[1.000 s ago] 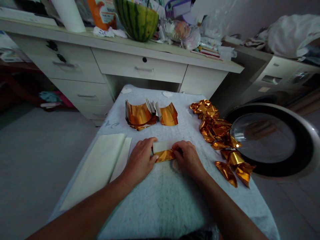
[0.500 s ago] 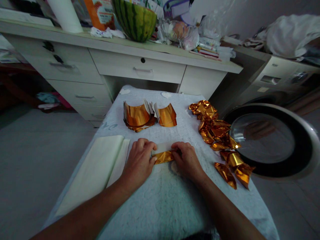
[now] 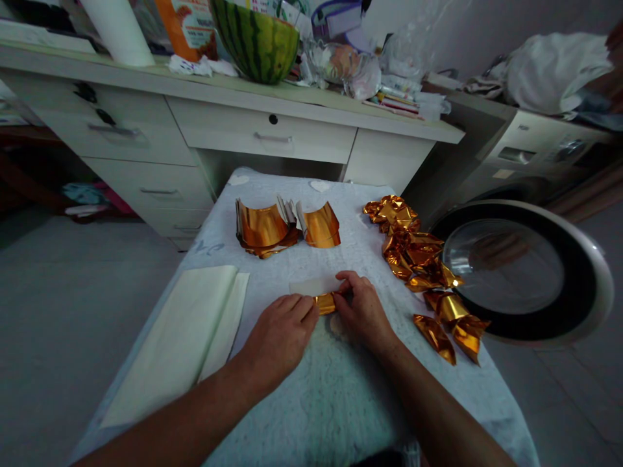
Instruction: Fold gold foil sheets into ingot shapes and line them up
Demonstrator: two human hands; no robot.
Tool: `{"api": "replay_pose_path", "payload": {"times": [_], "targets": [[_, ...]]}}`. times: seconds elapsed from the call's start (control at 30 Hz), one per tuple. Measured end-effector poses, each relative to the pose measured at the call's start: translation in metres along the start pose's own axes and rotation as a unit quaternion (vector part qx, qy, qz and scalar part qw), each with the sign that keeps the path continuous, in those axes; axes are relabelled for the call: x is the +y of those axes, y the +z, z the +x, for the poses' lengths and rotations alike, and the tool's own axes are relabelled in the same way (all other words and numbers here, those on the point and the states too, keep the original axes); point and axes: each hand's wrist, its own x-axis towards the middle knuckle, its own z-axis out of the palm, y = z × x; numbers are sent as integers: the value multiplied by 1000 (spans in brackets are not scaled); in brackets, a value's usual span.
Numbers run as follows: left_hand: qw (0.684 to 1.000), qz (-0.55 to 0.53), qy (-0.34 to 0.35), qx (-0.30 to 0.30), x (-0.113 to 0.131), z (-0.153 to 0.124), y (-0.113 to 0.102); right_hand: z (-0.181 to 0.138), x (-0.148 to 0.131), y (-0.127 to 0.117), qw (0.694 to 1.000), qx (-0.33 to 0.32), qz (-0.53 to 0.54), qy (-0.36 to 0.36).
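Between my hands lies a sheet of gold foil paper (image 3: 326,304), its near edge turned up in a shiny gold strip and its pale back (image 3: 311,285) showing beyond. My left hand (image 3: 287,327) covers the strip's left end, with the fingers pressed together on it. At the right end, my right hand (image 3: 361,305) pinches the paper between thumb and fingers. Farther back on the cloth stand curled stacks of gold foil sheets (image 3: 265,227). Folded gold foil pieces (image 3: 413,250) are heaped at the right.
A folded pale paper sheet (image 3: 170,337) lies at the left of the cloth-covered table (image 3: 292,415). Behind it runs a white counter with drawers (image 3: 263,130), holding a cut watermelon (image 3: 256,42). An open washing machine door (image 3: 520,269) stands close at the right.
My left hand has shifted from gripping the sheet's left edge to lying over the gold strip, covering more of it. My right hand stays at the right end. The view has shifted slightly.
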Motion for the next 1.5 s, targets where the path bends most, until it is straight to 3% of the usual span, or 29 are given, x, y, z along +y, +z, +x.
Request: {"api": "replay_pose_path", "payload": {"times": [0.2,0.7,0.97,1.13,1.27,1.5], "targets": [[997,71,1,21,13,-7,14,1,4,1,999,13,6,28],[997,79,-22,6,20,-8,15,0,9,5,998,30,21,49],[999,36,14,23,17,-8,16,-3,9,4,998,65,-20,1],[999,29,21,25,16,-9,21,-9,0,-1,990,104,-3,-98],[999,18,22,30,16,-8,18,-13,-9,-2,985,48,26,-163],[998,42,21,34,16,-9,18,-12,-9,5,992,-1,20,-121]]}}
